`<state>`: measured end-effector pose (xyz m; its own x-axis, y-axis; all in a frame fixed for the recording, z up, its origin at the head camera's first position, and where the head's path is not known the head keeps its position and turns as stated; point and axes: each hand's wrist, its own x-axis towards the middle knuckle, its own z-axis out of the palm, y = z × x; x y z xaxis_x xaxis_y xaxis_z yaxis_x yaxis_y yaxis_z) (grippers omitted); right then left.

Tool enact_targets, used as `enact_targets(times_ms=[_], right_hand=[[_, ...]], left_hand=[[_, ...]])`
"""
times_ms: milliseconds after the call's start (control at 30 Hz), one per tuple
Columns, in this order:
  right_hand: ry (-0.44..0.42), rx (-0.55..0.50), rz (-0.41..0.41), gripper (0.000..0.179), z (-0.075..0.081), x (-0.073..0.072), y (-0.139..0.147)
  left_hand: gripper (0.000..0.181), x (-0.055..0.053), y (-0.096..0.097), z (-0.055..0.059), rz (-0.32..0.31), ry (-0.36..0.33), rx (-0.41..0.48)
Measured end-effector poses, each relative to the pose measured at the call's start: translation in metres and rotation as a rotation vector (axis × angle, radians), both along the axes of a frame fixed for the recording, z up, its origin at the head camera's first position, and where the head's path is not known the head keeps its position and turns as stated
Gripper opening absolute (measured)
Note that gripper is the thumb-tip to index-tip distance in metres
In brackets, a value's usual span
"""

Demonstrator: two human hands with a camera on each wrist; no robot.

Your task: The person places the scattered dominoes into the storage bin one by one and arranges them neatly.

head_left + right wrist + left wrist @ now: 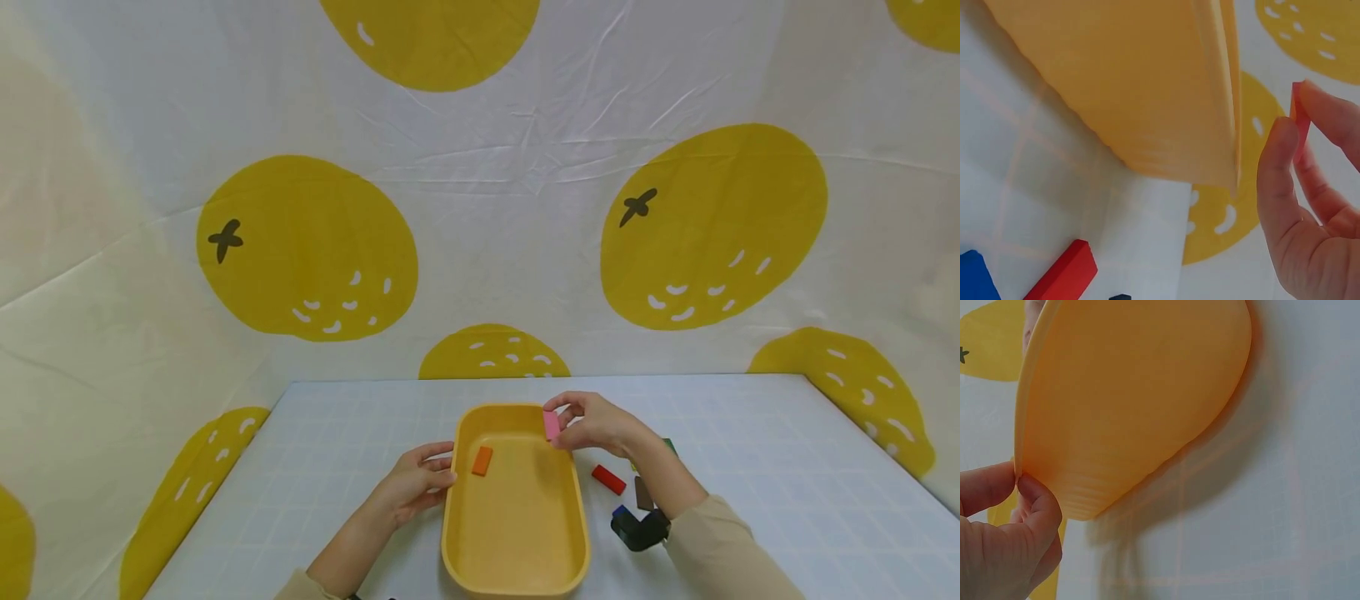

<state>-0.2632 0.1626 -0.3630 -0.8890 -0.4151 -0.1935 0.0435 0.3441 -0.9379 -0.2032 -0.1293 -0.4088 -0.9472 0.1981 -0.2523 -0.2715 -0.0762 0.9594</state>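
A yellow-orange plastic tray (517,533) stands on the table, an orange block (482,461) lying flat inside it toward the far left. With thumb and fingers, my left hand (416,485) pinches the tray's left rim, as the left wrist view confirms at the rim (1020,425). Up over the tray's far right corner, my right hand (600,423) pinches a small pink block (551,425) between thumb and fingertips. In the right wrist view the pink block (1300,119) is seen edge-on, higher than the tray's rim.
Right of the tray lie a red block (608,479), a brown block (643,493) and a green block (670,447), partly behind the right forearm. A blue block (977,275) lies near the red one. Behind the table hangs a white cloth (510,250) with yellow fruit shapes.
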Motion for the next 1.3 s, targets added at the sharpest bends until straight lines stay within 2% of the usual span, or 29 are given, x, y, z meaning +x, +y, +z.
enact_targets(times_ms=[400,633,833,1033,1300], right_hand=[[0.023,0.027,-0.01,0.052,0.005,-0.007,-0.019],[0.013,-0.005,-0.006,0.051,0.005,-0.011,-0.035],[0.035,0.024,0.004,0.049,0.006,-0.012,-0.051],[0.067,0.049,0.027,0.05,-0.001,-0.012,-0.063],[0.004,-0.033,0.046,0.051,-0.012,-0.01,-0.072]], left_hand=[[0.054,0.0,0.0,0.001,0.014,-0.004,0.007],[0.054,-0.001,0.0,0.0,0.005,-0.006,0.009],[0.053,0.0,0.0,-0.001,0.01,-0.004,0.008],[0.054,0.0,-0.001,-0.001,0.003,-0.002,0.015],[0.055,0.0,-0.002,-0.001,-0.018,0.007,0.033]])
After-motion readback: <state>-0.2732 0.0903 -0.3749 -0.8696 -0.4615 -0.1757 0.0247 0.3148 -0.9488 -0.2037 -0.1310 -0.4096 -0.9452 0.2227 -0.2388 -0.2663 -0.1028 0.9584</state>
